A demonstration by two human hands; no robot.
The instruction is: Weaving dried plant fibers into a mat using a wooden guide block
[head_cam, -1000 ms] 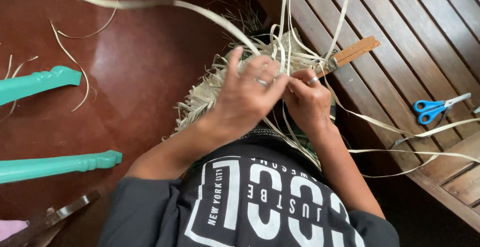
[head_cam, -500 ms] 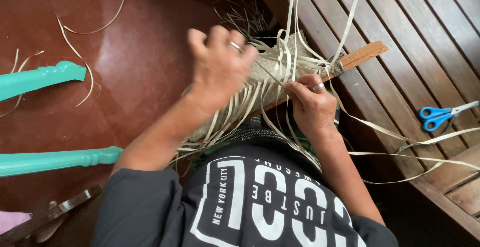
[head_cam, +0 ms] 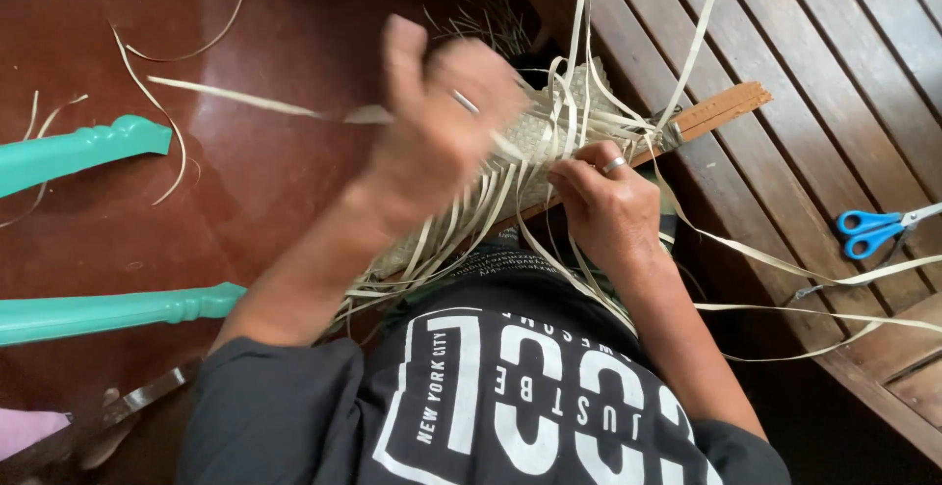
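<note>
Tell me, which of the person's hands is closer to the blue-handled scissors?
The right hand. It rests on the woven mat, with the scissors off to its right on the wooden bench. The left hand is raised farther away, gripping a strip.

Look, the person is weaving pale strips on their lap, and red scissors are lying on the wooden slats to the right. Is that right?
Almost. The scissors have blue handles, not red; the head view shows them on the wooden slats to the right. The rest holds: the left hand grips a pale strip and the right hand rests on the woven piece on the lap.
</note>
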